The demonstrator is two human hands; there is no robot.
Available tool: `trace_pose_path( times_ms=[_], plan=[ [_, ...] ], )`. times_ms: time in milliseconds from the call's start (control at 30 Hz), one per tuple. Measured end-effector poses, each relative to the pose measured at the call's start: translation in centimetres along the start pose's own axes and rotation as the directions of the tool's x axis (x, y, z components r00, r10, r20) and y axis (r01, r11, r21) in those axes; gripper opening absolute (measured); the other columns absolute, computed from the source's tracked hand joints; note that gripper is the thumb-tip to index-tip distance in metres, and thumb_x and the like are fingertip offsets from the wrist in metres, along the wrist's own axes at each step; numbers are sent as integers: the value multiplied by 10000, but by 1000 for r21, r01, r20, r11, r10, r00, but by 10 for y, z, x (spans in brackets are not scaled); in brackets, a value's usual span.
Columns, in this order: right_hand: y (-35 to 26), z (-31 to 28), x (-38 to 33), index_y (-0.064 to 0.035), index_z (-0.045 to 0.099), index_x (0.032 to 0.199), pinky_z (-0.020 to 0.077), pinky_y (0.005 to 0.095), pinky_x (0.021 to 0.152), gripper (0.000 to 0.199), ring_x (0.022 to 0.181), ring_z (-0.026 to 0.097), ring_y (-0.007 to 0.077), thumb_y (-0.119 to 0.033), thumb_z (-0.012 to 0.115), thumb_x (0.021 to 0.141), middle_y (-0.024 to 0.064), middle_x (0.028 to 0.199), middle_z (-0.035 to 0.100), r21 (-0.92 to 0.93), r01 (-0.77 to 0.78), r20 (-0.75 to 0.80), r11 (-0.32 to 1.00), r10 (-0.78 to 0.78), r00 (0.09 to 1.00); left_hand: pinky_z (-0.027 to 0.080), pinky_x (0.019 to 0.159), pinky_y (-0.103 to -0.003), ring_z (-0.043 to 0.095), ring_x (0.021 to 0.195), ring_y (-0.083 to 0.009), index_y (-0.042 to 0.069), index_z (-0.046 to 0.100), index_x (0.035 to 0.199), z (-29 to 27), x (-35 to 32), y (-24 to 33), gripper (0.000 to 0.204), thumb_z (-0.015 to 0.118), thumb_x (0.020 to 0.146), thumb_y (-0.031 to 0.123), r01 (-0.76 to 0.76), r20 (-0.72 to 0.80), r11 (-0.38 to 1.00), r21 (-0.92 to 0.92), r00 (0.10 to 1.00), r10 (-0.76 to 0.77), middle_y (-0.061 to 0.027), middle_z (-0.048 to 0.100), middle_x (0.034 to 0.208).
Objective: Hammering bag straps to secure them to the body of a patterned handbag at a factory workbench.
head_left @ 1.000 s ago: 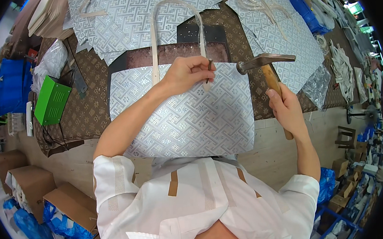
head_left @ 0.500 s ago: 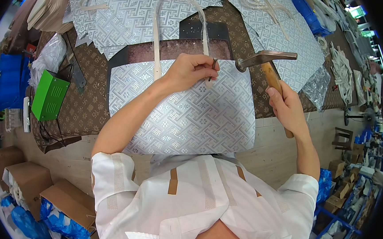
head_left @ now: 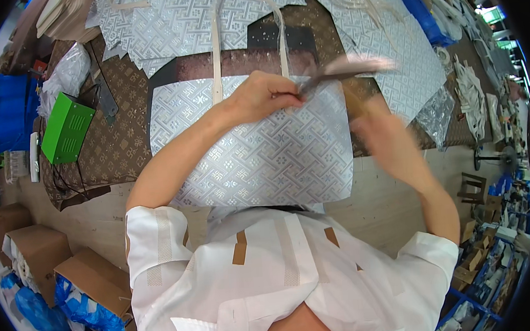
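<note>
A silver-white patterned bag panel point(head_left: 252, 160) lies in front of me, its top edge on a dark reddish board point(head_left: 194, 69). A long pale strap handle point(head_left: 216, 52) arches from its top edge. My left hand point(head_left: 261, 97) is pinched closed over the strap's right end; the thin dark metal tool seen in its fingers earlier is now mostly hidden behind the hammer's head. My right hand point(head_left: 389, 138), smeared by motion, is wrapped round the wooden handle of a hammer point(head_left: 353, 67). The blurred hammer head is right at my left fingertips; whether it touches the tool I cannot tell.
Stacked patterned sheets point(head_left: 187, 23) lie at the back, with more patterned sheets point(head_left: 386, 52) at right. A green metal box point(head_left: 69, 127), a clear plastic bag point(head_left: 68, 75) and a blue bin point(head_left: 12, 115) are at left. Cardboard boxes point(head_left: 95, 279) stand on the floor.
The hammer has swung left, its head moving from right of the panel to my left fingertips. My right hand moved left and slightly up with it; my left hand stays nearly in place.
</note>
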State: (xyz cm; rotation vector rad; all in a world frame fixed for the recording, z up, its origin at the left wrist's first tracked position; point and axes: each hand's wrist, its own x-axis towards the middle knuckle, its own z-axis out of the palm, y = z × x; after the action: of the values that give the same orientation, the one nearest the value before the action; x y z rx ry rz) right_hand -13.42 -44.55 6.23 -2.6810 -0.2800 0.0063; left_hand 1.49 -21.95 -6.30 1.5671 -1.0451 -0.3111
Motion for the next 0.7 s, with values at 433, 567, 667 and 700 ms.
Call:
trace_pose_path(
  times_ms=[433, 567, 667, 700],
  plan=[
    [159, 37, -65, -2, 609, 971, 475, 384, 709, 175, 759, 590, 323, -145, 662, 883, 144, 832, 600, -195, -203, -350, 960, 126, 928, 473, 630, -439, 620, 710, -393, -35, 524, 947, -65, -38, 31, 182, 552, 957, 145, 400, -604, 802, 444, 795, -62, -198, 628, 766],
    [203, 15, -61, 25, 597, 1056, 438, 444, 940, 225, 1101, 536, 403, -105, 636, 877, 224, 1140, 574, -210, -250, -370, 945, 160, 915, 412, 771, -528, 524, 884, -470, -59, 524, 917, -72, -68, 8, 211, 530, 939, 151, 413, -438, 384, 826, 899, -25, -284, 544, 936],
    [252, 20, 3, -21, 594, 1203, 405, 465, 1026, 490, 1202, 483, 428, -280, 720, 806, 258, 1304, 516, -322, -275, -512, 906, 78, 856, 415, 722, -533, 541, 819, -476, -53, 542, 861, -79, -90, 12, 212, 526, 935, 145, 524, -493, 217, 824, 851, -182, -275, 557, 822],
    [275, 33, 10, -58, 546, 1304, 348, 499, 1068, 576, 1288, 413, 428, -383, 683, 848, 247, 1395, 452, -278, -358, -439, 891, 214, 873, 413, 697, -533, 539, 791, -482, -48, 536, 851, -83, -91, 12, 199, 518, 936, 131, 477, -455, 186, 859, 878, -151, -273, 552, 796]
  ],
)
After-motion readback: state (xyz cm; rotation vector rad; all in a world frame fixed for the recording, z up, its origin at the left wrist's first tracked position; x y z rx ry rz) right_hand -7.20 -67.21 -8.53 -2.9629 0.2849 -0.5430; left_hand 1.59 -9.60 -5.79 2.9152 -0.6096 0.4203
